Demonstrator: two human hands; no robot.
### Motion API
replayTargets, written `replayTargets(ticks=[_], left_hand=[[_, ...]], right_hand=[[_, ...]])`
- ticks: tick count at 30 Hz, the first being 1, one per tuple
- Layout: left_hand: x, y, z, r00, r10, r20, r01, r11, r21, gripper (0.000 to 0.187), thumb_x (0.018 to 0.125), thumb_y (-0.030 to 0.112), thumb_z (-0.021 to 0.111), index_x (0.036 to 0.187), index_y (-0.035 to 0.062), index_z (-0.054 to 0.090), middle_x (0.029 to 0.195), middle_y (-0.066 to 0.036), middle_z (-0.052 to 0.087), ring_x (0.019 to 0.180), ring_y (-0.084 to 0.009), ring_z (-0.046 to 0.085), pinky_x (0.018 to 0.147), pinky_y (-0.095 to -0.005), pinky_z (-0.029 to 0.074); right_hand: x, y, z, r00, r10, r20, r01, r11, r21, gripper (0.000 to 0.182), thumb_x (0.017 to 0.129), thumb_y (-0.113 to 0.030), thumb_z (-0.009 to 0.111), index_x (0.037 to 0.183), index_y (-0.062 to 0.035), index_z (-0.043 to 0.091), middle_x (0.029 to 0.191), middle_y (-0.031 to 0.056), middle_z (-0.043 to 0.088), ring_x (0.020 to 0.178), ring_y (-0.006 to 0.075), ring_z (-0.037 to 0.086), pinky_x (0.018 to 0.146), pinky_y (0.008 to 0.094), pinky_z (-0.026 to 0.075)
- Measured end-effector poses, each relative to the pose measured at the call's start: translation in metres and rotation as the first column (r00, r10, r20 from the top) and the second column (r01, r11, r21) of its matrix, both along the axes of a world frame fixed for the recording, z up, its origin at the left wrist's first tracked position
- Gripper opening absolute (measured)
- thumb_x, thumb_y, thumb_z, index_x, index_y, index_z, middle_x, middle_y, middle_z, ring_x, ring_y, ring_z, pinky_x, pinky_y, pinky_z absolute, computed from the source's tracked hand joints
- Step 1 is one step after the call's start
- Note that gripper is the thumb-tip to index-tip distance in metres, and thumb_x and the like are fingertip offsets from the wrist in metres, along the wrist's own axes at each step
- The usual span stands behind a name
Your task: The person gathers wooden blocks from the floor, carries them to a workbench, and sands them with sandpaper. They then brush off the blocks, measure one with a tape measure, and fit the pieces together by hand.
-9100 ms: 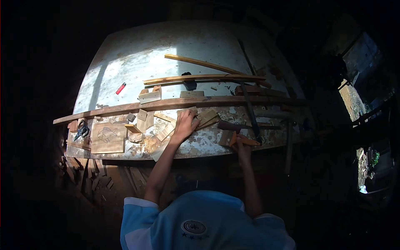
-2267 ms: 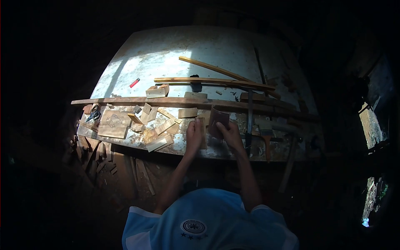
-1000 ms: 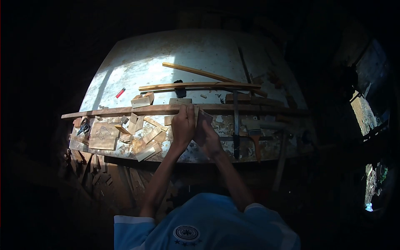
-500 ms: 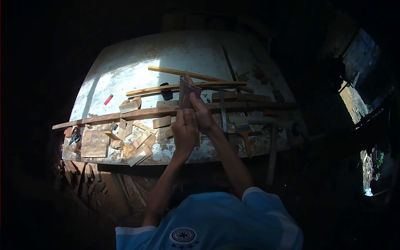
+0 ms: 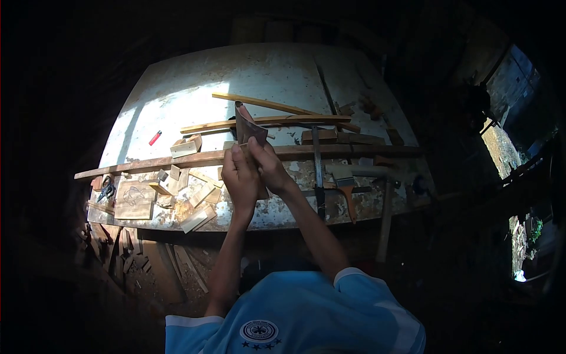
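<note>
Both hands are close together above the front middle of the workbench. A curled brown sheet that looks like sandpaper [image 5: 250,128] rises above them, its inner face pinkish. My right hand [image 5: 272,170] is closed on the lower part of this sheet, thumb pressed against it. My left hand [image 5: 240,175] has its fingers wrapped round a small piece of wood [image 5: 262,190], whose lower end shows between the hands. Most of that wood is hidden by the fingers, and where it meets the sheet cannot be made out.
The worn white workbench [image 5: 183,76] carries a long wooden strip [image 5: 147,166], thin battens [image 5: 265,105] and a red lighter [image 5: 155,138]. Scissors [image 5: 106,190] and several offcuts [image 5: 199,218] lie left. On the right are a metal ruler [image 5: 318,171], a paintbrush [image 5: 346,192] and a hammer [image 5: 386,218].
Both hands have shifted left and slightly down with the sheet and wood. The sheet has turned, so its curled, pinkish inner face shows more.
</note>
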State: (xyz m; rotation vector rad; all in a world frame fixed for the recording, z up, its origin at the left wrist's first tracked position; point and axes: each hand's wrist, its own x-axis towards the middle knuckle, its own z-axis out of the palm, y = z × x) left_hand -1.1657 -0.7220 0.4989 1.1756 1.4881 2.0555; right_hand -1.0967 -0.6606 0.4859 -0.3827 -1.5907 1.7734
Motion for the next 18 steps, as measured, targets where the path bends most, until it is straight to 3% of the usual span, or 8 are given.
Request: replayTargets(ticks=[2,4,6,10,12,13,16,18], left_hand=[[-0.014,0.005,0.022,0.998,0.038,-0.048,-0.037,0.999,0.016,0.038,0.094,0.031,0.036,0.072,0.0008,0.044,0.054,-0.006,0.043,0.052,-0.0117,0.039,0.048,-0.0309,0.036],[-0.04,0.003,0.037,0.976,0.096,-0.195,-0.099,0.995,-0.005,0.038,0.094,0.031,0.036,0.073,-0.0001,0.044,0.054,-0.009,0.044,0.051,-0.0144,0.041,0.049,-0.0319,0.037],[-0.025,-0.007,0.032,0.987,0.056,-0.152,-0.072,0.992,-0.101,0.038,0.094,0.031,0.033,0.073,0.001,0.045,0.059,-0.005,0.046,0.059,-0.0099,0.044,0.054,-0.0255,0.037],[0.002,-0.003,0.004,0.988,0.043,-0.147,-0.056,0.995,-0.082,0.038,0.094,0.031,0.035,0.076,-0.0002,0.047,0.061,-0.008,0.05,0.06,-0.0103,0.048,0.053,-0.0277,0.039],[-0.023,0.007,0.012,0.995,0.053,-0.081,-0.062,0.991,-0.119,0.038,0.093,0.031,0.036,0.078,-0.001,0.048,0.06,-0.008,0.05,0.058,-0.0114,0.048,0.053,-0.0284,0.039],[-0.032,0.007,0.005,0.989,0.056,-0.14,-0.082,0.979,-0.188,0.037,0.093,0.031,0.037,0.08,-0.0019,0.049,0.059,-0.008,0.051,0.054,-0.0134,0.048,0.05,-0.03,0.039],[-0.004,-0.004,-0.034,0.986,0.095,-0.136,-0.113,0.985,-0.132,0.037,0.092,0.03,0.041,0.072,-0.0009,0.044,0.055,-0.015,0.05,0.048,-0.0239,0.052,0.046,-0.037,0.039],[0.005,-0.006,-0.04,0.957,0.14,-0.252,-0.159,0.986,-0.055,0.035,0.091,0.029,0.042,0.073,-0.0001,0.046,0.057,-0.019,0.052,0.05,-0.0338,0.054,0.046,-0.041,0.039]], right_hand=[[0.0,-0.057,0.024,0.982,-0.034,-0.184,0.045,0.997,0.057,0.059,0.093,-0.032,0.031,0.139,-0.0015,0.009,0.145,0.0132,0.011,0.13,0.0198,0.018,0.106,0.0303,0.012],[-0.002,-0.084,0.004,0.963,-0.008,-0.269,0.009,1.0,0.003,0.057,0.094,-0.03,0.029,0.139,-0.0019,0.008,0.144,0.0137,0.013,0.132,0.0206,0.015,0.107,0.0316,0.01],[0.006,-0.075,0.018,0.979,-0.03,-0.202,0.04,0.998,0.044,0.056,0.094,-0.03,0.027,0.139,-0.0025,0.007,0.144,0.0135,0.014,0.131,0.0208,0.016,0.106,0.0317,0.011],[0.019,-0.035,0.029,0.997,-0.073,-0.039,0.068,0.992,-0.102,0.055,0.095,-0.029,0.027,0.139,-0.0023,0.008,0.138,0.0126,0.025,0.125,0.0198,0.027,0.103,0.0314,0.019],[0.006,-0.057,0.02,0.979,-0.172,-0.111,0.192,0.96,0.206,0.054,0.095,-0.03,0.027,0.138,-0.0014,0.012,0.132,0.0123,0.033,0.118,0.0181,0.036,0.1,0.0305,0.026],[0.003,-0.064,0.016,0.977,-0.185,-0.104,0.208,0.934,0.29,0.053,0.095,-0.03,0.028,0.138,-0.0015,0.015,0.132,0.0119,0.033,0.118,0.0171,0.036,0.099,0.0299,0.027],[0.003,-0.027,-0.012,0.993,-0.035,-0.116,0.016,0.987,-0.162,0.051,0.095,-0.029,0.027,0.137,-0.002,0.016,0.138,0.012,0.027,0.126,0.0188,0.028,0.103,0.0306,0.023],[0.006,-0.025,-0.014,0.984,-0.016,-0.178,-0.037,0.957,-0.288,0.05,0.095,-0.03,0.026,0.138,-0.0068,0.014,0.136,0.0103,0.029,0.125,0.0187,0.029,0.103,0.0306,0.024]])
